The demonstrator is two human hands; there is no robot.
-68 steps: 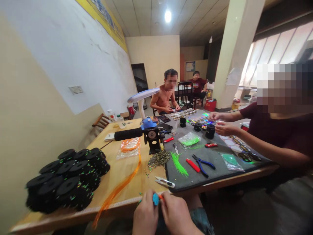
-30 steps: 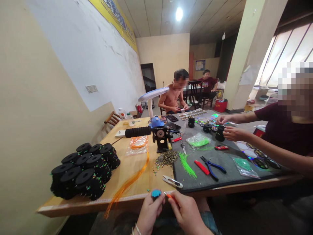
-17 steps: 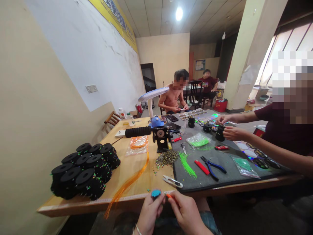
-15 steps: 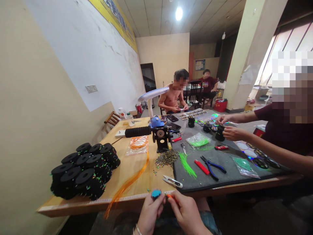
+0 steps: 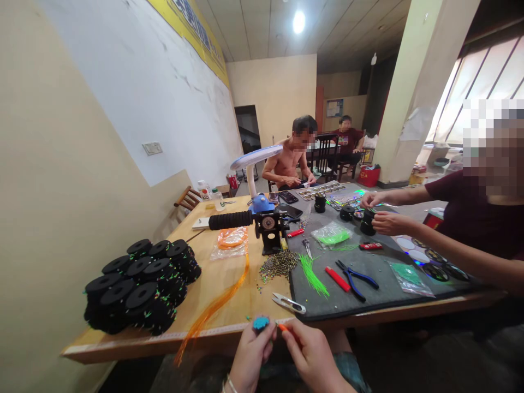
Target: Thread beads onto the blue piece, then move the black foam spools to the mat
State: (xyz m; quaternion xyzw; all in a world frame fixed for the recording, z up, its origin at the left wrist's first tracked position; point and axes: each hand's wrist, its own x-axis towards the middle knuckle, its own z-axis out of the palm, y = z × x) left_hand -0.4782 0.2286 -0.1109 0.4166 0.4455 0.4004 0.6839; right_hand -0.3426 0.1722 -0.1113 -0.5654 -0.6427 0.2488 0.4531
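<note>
At the bottom edge, my left hand (image 5: 250,355) pinches a small blue tufted piece (image 5: 261,323) between its fingers. My right hand (image 5: 311,359) holds a thin orange piece (image 5: 282,327) close to it, its tip just apart from the blue piece. Just ahead of my hands, steel thread snips (image 5: 289,303) lie on the grey mat (image 5: 368,275). Loose orange fibres (image 5: 210,308) trail across the wooden table (image 5: 229,322) to the left. My fingers hide most of what they hold.
Stacked black foam spools (image 5: 141,284) fill the table's left side. A bench tool with a black handle (image 5: 245,220) stands ahead. Beads, green fibres, pliers and bags lie nearby. A co-worker's hands (image 5: 370,210) work at a black spool on the right.
The view has turned left since the oldest frame. My hands have moved slightly apart, now showing the blue piece in my left and the orange piece in my right.
</note>
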